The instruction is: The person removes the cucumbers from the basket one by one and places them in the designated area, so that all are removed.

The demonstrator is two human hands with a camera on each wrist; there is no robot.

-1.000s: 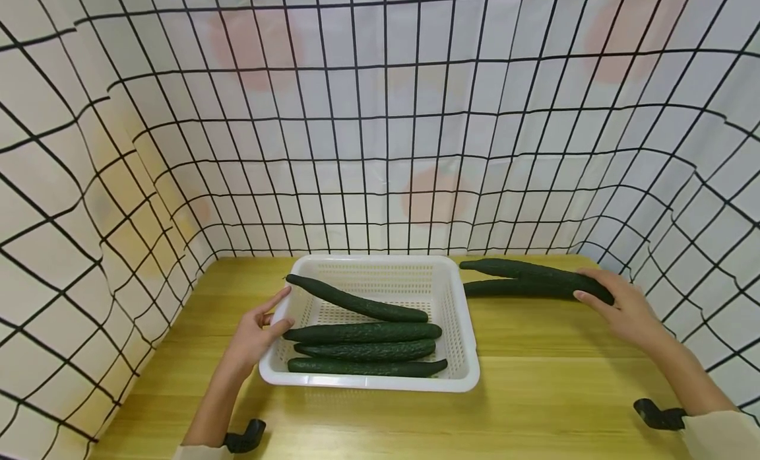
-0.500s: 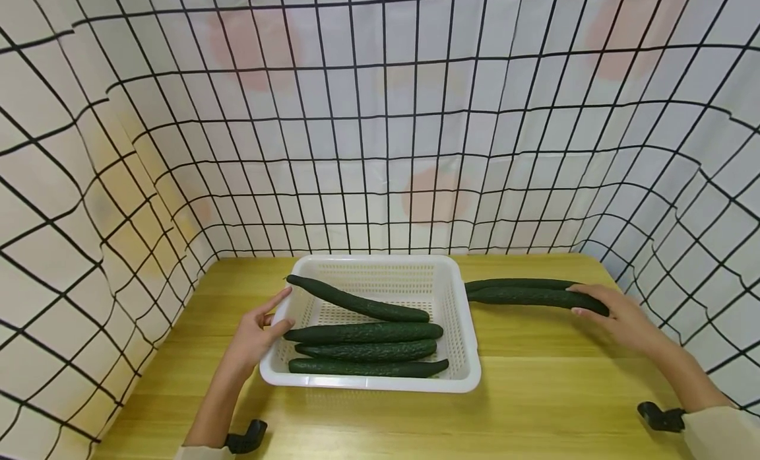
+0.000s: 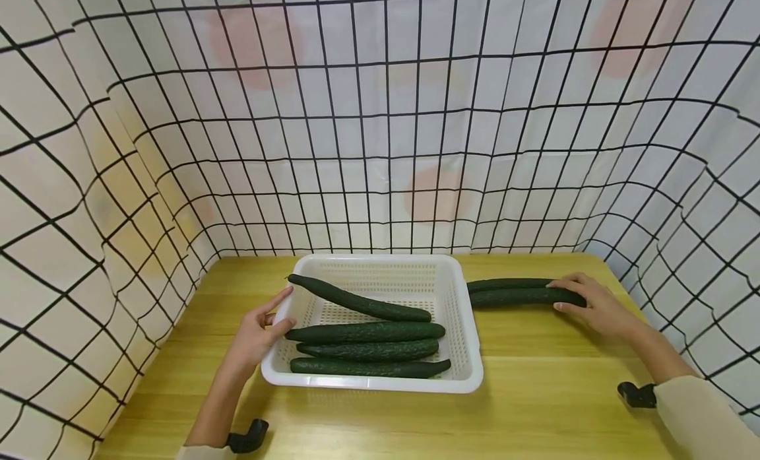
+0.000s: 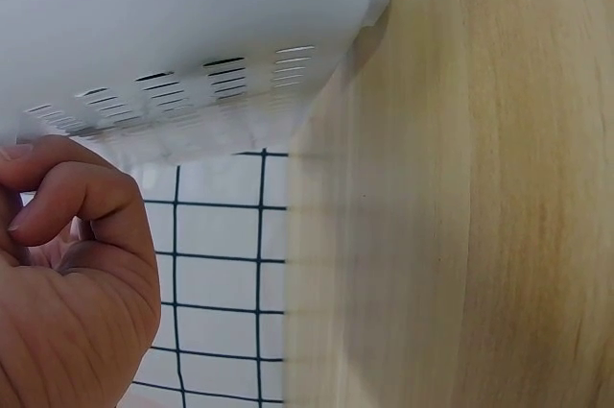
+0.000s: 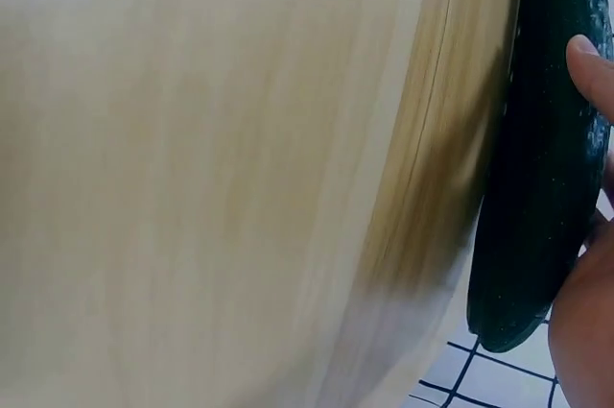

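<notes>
At lower left, the left hand pinches a white perforated basket, seemingly steadying it; at lower right, the right hand curls round one cucumber's end, perhaps for control.

A booth-like workspace: wooden tabletop, black grid and patterned sheeting on three sides.

Smooth plastic basket, rough, bumpy-skinned cucumbers, glossy wood-grained tabletop.
</notes>
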